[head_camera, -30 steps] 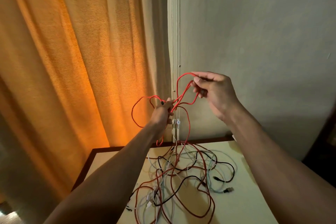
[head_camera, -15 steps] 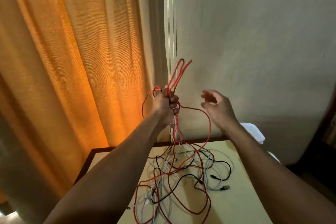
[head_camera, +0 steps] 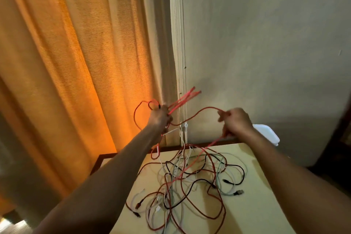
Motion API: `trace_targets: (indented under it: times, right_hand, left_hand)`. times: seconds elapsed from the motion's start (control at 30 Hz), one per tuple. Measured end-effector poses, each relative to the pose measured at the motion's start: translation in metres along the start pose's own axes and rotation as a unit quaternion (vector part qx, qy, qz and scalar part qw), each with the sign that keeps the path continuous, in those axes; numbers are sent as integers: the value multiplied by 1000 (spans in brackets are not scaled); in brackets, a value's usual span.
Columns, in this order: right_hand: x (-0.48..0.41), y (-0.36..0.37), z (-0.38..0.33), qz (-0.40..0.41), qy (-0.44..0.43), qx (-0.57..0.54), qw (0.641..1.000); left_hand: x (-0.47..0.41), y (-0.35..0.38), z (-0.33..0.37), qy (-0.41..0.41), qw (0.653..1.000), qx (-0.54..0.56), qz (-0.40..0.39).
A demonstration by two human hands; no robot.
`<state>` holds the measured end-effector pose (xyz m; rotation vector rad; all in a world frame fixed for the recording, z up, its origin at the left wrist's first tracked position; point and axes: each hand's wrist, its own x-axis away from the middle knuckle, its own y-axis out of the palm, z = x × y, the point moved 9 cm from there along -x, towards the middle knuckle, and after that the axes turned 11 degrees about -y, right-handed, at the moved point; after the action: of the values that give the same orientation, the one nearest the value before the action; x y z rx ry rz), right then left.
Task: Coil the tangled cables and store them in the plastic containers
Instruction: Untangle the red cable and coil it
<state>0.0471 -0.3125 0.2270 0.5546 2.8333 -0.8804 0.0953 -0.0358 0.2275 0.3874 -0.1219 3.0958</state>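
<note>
A red cable [head_camera: 197,113] runs between both hands, raised above the table. My left hand [head_camera: 159,118] grips a bundle of red loops that stick up past the fist. My right hand [head_camera: 235,121] pinches the same cable further along, and a slack arc hangs between the two hands. From there the red cable drops into a tangle of red, white and black cables [head_camera: 190,184] on the pale yellow table [head_camera: 256,205]. A white plastic container [head_camera: 267,135] shows partly behind my right wrist.
An orange curtain [head_camera: 76,81] hangs at the left, a grey wall at the right. A white cord [head_camera: 183,129] runs down the wall corner behind my hands. The table's dark far edge [head_camera: 102,157] lies close to the curtain.
My right hand, open half a second ago, has taken hold of the red cable and moved right and down. My left hand has dropped a little, still gripping the loops.
</note>
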Motion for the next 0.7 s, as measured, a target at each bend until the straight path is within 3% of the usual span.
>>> trace_targets:
  times: [0.3,0.37,0.53,0.7]
  right_hand:
    - [-30,-31,-131,-29,-118,-120,985]
    - [-30,-25,-144,-47,-128,-168,976]
    - [-42,-20,-139,-5,-171,-182,968]
    - [-44,-13,-106,33,-196,-160,967]
  left_hand:
    - [10,44,-57,87,989,-120,28]
    - [18,60,-59,81,994,-68,-9]
    - [33,102,-86,-58,980,134,-138]
    - [44,116,-88,-69,970,163,-166]
